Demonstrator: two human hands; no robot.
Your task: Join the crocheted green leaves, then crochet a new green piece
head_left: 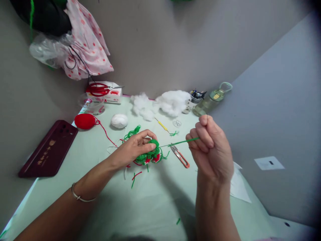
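Observation:
A small green crocheted piece [153, 146] with red-and-white parts is pinched between the thumb and fingers of my left hand [136, 147], low over the table. My right hand [209, 147] is raised to the right and closed in a fist around green yarn [184, 142]. That strand runs taut from the fist toward the piece, with a thin greyish line at its left end that I cannot make out. Orange-handled thread snips [181, 156] lie under the yarn. Loose green yarn [132, 132] lies behind my left hand.
On the table are a red yarn ball [85, 121], a white yarn ball [119, 121], white stuffing [173, 102], a yellow crochet hook [162, 125] and yarn scraps [136, 175]. Red scissors [99, 89] rest on a box. A bottle [207, 103] and pen cup [190, 105] stand behind.

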